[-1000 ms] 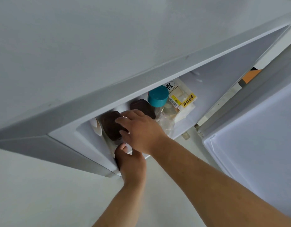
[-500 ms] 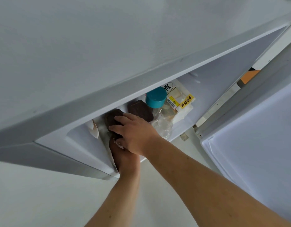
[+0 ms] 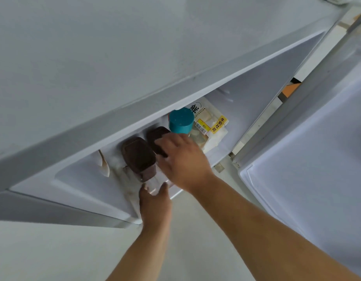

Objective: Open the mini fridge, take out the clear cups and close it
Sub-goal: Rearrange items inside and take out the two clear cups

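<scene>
The mini fridge (image 3: 135,57) is seen from above, its door (image 3: 317,179) swung open to the right. Inside stand two clear cups with brown lids. My left hand (image 3: 154,203) grips the clear body of the left cup (image 3: 138,157) from below, thumb and fingers around it, at the front edge of the compartment. My right hand (image 3: 183,159) reaches in with fingers spread, its fingertips resting on the brown lid of the second cup (image 3: 156,134). That cup's body is hidden behind the hand.
A bottle with a teal cap (image 3: 180,120) stands right behind the second cup, next to a bagged loaf with a yellow label (image 3: 214,126). The fridge's top overhangs the opening. Pale floor (image 3: 53,250) lies below, and an orange object (image 3: 289,90) shows past the door hinge.
My right hand has left the first cup's lid and shifted right onto the second cup. The first cup's lid is now uncovered, with my left hand still holding its body.
</scene>
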`<action>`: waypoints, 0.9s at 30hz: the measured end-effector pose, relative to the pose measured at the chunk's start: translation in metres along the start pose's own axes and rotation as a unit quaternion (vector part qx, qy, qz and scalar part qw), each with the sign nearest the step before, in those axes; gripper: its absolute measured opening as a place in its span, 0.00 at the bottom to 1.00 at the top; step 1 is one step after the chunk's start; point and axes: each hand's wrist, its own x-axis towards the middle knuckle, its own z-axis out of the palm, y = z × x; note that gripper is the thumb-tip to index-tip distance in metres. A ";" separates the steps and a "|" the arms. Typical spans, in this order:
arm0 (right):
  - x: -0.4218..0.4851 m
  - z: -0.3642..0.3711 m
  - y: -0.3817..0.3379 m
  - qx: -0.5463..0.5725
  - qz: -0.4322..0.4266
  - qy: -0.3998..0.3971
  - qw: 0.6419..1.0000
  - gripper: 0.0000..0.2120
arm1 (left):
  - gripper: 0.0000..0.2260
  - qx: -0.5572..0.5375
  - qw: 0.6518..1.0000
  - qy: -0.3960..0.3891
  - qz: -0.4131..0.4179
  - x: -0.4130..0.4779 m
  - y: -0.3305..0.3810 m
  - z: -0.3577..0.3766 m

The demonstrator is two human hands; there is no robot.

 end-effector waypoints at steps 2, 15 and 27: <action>-0.013 -0.012 0.024 -0.036 0.078 0.058 0.995 0.19 | 0.25 0.050 0.998 -0.042 0.025 -0.008 -0.002 -0.006; -0.030 -0.011 0.068 -0.058 0.161 -0.110 0.979 0.32 | 0.29 0.503 0.773 -0.158 0.353 0.008 0.040 0.033; -0.099 -0.051 0.071 -0.070 0.224 -0.034 0.971 0.32 | 0.42 0.675 0.588 -0.155 0.418 0.027 0.050 0.081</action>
